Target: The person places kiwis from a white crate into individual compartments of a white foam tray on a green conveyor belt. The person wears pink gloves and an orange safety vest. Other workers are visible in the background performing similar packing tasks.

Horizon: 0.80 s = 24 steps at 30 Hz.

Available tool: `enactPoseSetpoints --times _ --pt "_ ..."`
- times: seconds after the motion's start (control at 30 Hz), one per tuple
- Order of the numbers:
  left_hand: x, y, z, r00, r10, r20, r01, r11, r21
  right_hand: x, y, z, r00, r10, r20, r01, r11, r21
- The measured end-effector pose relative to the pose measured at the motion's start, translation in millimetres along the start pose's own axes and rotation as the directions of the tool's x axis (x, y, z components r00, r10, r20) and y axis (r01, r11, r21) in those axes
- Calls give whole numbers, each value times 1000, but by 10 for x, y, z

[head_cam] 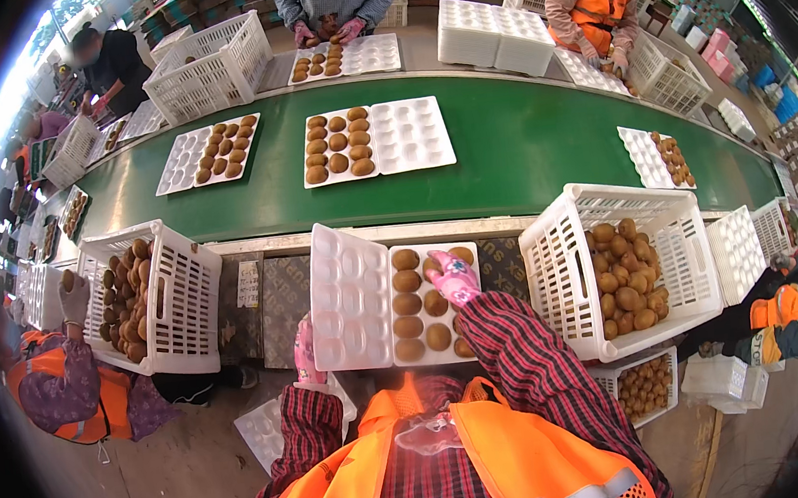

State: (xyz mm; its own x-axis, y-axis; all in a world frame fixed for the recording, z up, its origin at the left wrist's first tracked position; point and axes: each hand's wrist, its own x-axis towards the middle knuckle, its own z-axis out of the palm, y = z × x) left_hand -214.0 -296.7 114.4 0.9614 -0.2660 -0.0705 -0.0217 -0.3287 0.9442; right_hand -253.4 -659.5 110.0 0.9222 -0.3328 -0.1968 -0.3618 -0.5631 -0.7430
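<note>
In front of me lies a white plastic clamshell tray (349, 297), its right half filled with rows of kiwifruit (406, 305) and its left half holding none. My right hand (454, 277), in a pink flowered glove, reaches over the upper part of the filled half, its fingers on a kiwifruit there. My left hand (306, 353), gloved in pink too, is at the tray's lower left edge; its fingers are partly hidden, so its grip cannot be told. A white plastic crate (552, 270) of loose kiwifruit (625, 274) stands to the right.
A green conveyor belt (504, 145) beyond the tray carries an open tray of kiwifruit (411, 135) and others. Another kiwifruit crate (184, 298) stands left, a stack of trays (736, 256) right. Co-workers stand across the belt and on both sides. A tray (262, 431) lies low at left.
</note>
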Motion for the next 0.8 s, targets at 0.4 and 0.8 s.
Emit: enactPoseSetpoints --times 0.4,0.8 --pt "-158 -112 407 988 -153 24 131 743 -656 894 315 392 923 -332 196 364 918 -156" --pt "53 49 1583 881 236 411 16 853 -522 718 858 102 975 8 -222 90 901 425"
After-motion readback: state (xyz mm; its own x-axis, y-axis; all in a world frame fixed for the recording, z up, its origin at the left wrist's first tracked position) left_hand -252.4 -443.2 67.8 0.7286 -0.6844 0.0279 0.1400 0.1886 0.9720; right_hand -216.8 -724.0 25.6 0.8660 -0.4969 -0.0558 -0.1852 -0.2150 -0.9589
